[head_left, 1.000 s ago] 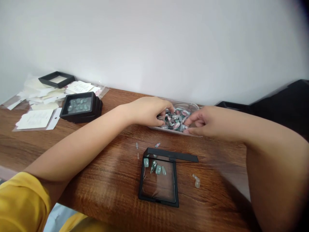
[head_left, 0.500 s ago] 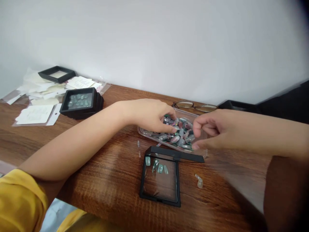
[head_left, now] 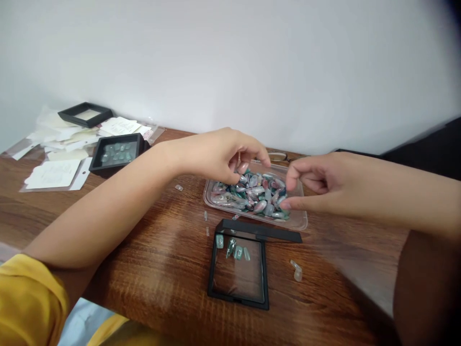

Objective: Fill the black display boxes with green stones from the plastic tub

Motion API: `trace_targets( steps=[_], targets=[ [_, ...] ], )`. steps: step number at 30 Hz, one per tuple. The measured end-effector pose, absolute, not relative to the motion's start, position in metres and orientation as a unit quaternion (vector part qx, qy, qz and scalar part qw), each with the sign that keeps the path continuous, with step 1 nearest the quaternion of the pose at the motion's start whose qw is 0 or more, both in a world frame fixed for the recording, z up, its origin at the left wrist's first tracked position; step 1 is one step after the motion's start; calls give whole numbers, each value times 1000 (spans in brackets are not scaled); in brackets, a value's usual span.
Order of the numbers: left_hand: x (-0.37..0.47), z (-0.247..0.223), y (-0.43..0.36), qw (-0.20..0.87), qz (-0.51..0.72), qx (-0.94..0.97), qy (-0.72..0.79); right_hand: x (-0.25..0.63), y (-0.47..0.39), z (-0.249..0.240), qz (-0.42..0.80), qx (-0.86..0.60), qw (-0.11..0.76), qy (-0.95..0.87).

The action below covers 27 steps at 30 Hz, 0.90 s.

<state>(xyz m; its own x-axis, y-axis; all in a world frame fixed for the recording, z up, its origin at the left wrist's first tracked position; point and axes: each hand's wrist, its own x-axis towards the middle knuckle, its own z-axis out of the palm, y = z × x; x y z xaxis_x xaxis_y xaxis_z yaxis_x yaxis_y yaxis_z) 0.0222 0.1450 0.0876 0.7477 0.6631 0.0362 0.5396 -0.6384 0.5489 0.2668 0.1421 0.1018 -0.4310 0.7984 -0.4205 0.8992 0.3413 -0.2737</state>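
Note:
A clear plastic tray (head_left: 299, 218) holds a heap of shiny press-on nails (head_left: 260, 192) in teal, pink and grey. Over the tray's back left part hovers my left hand (head_left: 239, 154), its fingers curved and apart with nothing visible between them. My right hand (head_left: 311, 185) is at the tray's right edge, thumb and index finger apart, the other fingers curled in; it holds nothing that I can see. In front of the tray, a black frame (head_left: 266, 281) with a clear film stands opened, and several teal nails (head_left: 237, 252) lie along its upper part.
Stacked black frames with nails (head_left: 118, 151) stand at the left, beside white cards (head_left: 54, 173) and another black frame (head_left: 85, 114). Glasses (head_left: 277, 156) lie behind the tray. Small clear pieces (head_left: 297, 271) are on the wooden table (head_left: 154, 259).
My left hand has lifted up and back from the nails, its fingers spreading, and more of the heap shows. My right hand has shifted slightly. A small clear piece now shows left of the tray.

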Motion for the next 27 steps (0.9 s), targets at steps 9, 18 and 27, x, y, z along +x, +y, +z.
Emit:
trace_targets(
  steps=[9, 18, 27],
  targets=[
    [33, 79, 144, -12, 33, 903, 428, 295, 137, 125, -172, 531, 52, 828],
    [35, 74, 139, -63, -20, 894, 442, 317, 142, 111, -179, 530, 73, 825],
    [38, 69, 141, 6, 4, 894, 449, 318, 141, 106, -185, 520, 64, 831]
  ],
)
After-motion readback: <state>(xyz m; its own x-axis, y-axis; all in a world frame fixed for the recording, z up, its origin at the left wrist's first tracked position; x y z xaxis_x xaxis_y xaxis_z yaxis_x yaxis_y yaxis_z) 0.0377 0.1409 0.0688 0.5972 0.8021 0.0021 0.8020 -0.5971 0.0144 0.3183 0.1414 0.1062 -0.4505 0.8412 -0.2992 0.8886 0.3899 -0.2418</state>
